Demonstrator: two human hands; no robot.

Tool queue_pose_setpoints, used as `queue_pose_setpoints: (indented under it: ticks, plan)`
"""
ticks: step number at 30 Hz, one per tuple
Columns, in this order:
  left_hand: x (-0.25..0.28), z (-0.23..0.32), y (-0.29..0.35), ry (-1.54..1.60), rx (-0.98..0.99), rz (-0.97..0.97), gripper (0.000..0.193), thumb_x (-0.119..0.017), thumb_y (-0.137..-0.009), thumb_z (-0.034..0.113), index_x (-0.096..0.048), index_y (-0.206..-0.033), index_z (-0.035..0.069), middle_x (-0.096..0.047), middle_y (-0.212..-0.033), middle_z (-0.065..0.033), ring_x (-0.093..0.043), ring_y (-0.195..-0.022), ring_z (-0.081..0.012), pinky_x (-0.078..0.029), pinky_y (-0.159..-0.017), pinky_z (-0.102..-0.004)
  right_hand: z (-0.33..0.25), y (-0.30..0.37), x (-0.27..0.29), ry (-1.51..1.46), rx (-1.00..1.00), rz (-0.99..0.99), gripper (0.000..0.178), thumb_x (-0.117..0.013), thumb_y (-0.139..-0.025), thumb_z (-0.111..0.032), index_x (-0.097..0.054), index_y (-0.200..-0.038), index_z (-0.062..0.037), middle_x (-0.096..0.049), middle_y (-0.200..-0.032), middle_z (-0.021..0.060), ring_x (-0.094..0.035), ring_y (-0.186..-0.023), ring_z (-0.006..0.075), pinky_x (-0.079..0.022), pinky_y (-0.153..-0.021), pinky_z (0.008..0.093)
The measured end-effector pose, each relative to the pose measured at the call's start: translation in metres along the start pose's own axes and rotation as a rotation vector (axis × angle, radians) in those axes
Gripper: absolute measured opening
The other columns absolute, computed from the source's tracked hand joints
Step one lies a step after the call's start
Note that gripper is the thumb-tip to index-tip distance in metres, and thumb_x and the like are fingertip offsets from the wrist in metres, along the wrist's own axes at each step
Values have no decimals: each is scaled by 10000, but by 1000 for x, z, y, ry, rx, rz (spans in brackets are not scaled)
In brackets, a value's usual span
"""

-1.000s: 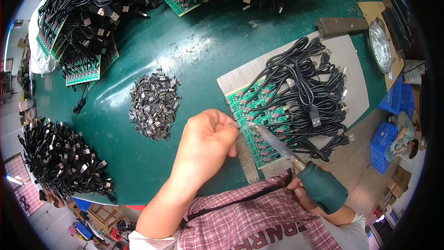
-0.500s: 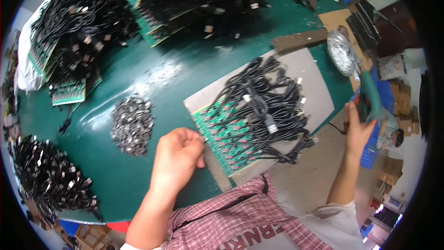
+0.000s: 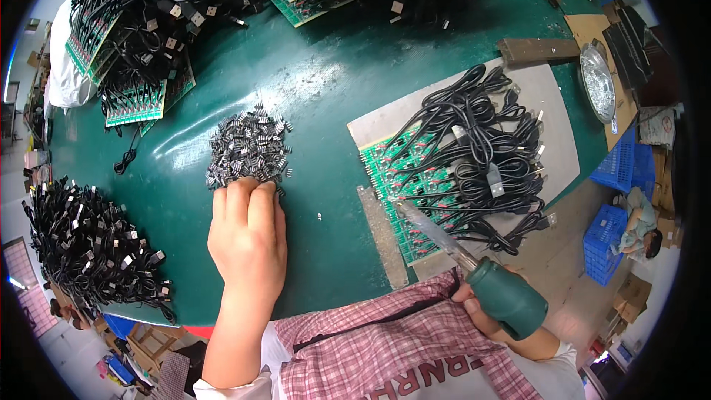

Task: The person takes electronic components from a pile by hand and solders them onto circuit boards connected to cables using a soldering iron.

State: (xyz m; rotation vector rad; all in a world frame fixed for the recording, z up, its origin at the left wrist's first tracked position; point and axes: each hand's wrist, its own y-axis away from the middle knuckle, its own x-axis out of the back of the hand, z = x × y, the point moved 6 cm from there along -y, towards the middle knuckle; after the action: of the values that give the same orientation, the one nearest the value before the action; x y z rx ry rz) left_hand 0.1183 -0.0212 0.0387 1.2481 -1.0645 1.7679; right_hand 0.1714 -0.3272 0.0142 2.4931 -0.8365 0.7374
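My left hand (image 3: 249, 241) reaches to the near edge of a pile of small black-and-silver connectors (image 3: 250, 144). Its fingers are curled down and close together, and whatever lies under the tips is hidden. A soldering iron (image 3: 507, 298) with a green handle is gripped in my right hand (image 3: 481, 315), which the handle partly covers. The iron's metal tip points up and left, over the green circuit board panel (image 3: 392, 200). Black USB cables (image 3: 474, 155) run from this panel to the right in coiled bundles. Panel and cables lie on a grey sheet (image 3: 559, 104).
More cabled panels (image 3: 137, 104) are stacked at the far left and back. A heap of black USB cables (image 3: 96, 252) lies at the near left. A brown bar (image 3: 537, 50) and a silver dish (image 3: 597, 83) sit at the right. A person (image 3: 638, 226) is beyond blue crates (image 3: 603, 241).
My left hand has moved left from the panel to the connector pile. My right hand has brought the soldering iron from beside the dish to the panel. The whole view has shifted.
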Motion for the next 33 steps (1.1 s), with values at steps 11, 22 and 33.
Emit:
queue_pose_setpoints:
  ticks: [11, 22, 33]
  plan:
    - [5, -12, 1, 282, 44, 121, 132, -615, -760, -107, -564, -848, -23, -580, -793, -114, -558, -688, -233, -463, -642, -315, -2, -2, -10, -3, -44, -69, 72, -624, -839, -78, -633, -872, -15, -649, -787, 67, -598, -682, 159, -472, -632, 283]
    - [7, -20, -1, 476, 264, 82, 47, -590, -864, -41, -558, -887, -17, -592, -763, -39, -521, -674, -95, -435, -644, -220, -14, -8, 6, -204, -162, -138, 88, -614, -847, -65, -636, -908, -5, -664, -826, 71, -609, -761, 154, -479, -716, 288]
    - [-19, 30, 26, 1445, 713, -394, 83, -621, -883, 30, -596, -961, 15, -664, -848, -63, -592, -723, -80, -472, -631, -210, -29, -35, 2, -371, -144, -52, 190, -665, -804, -67, -648, -993, -70, -706, -824, 21, -668, -766, 175, -524, -720, 328]
